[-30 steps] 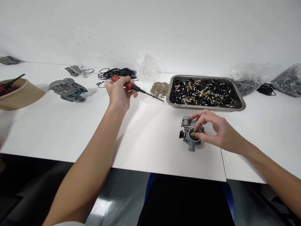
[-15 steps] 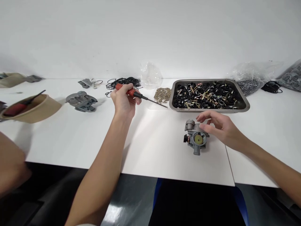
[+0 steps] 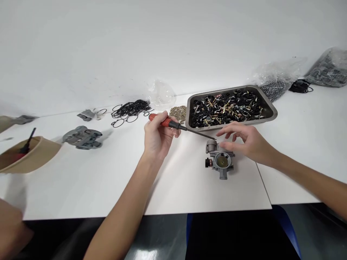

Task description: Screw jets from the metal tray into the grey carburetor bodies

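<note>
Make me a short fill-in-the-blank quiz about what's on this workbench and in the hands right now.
1. The left hand grips a screwdriver with a ____ handle.
2. The right hand, fingers spread, is beside a gray metal part lying on the ____ table.
3. The loose rubber rings beyond the left hand are ____.
Missing words: red; white; black.
</note>
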Demonstrator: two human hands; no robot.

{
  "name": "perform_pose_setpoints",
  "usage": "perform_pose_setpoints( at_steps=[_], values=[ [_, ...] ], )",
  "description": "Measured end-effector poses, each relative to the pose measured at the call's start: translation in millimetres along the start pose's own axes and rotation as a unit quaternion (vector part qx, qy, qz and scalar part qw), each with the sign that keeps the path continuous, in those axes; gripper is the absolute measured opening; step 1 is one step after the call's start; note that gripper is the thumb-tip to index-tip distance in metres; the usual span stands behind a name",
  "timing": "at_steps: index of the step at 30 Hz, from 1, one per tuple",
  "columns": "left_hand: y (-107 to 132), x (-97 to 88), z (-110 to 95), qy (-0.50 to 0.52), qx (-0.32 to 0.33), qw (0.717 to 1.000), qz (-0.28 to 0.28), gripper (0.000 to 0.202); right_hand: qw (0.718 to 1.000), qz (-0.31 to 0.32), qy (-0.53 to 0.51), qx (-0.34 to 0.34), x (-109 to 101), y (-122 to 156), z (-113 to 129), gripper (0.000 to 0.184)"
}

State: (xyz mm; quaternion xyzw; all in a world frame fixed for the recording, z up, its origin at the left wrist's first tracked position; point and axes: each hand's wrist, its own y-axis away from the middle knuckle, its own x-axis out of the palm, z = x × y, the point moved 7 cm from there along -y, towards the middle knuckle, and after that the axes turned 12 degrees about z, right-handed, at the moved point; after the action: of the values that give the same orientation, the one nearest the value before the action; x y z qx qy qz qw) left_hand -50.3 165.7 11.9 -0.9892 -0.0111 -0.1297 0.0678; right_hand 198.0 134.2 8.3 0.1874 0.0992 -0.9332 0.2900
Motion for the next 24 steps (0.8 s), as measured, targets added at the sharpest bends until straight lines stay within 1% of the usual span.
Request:
perform_pose_setpoints(
  at_steps=[8, 16, 24],
  values=[
    [2.7, 4.0, -3.0, 0.029, -0.005, 1.000, -0.001, 0.034, 1.000, 0.009, -0.028, 0.005, 7.5, -2.7, -0.9, 0.044],
    [5.7, 9.1, -2.7, 0.028, -0.009, 1.000, 0.004, 0.037, 0.997, -0.014, -0.074, -0.020, 9.6, -3.5, -0.4, 0.043],
    [7.0, 14.5, -2.6, 0.040, -0.014, 0.999, 0.021, 0.037, 0.996, -0.040, -0.073, -0.033, 5.2, -3.2, 2.7, 0.039]
  ],
)
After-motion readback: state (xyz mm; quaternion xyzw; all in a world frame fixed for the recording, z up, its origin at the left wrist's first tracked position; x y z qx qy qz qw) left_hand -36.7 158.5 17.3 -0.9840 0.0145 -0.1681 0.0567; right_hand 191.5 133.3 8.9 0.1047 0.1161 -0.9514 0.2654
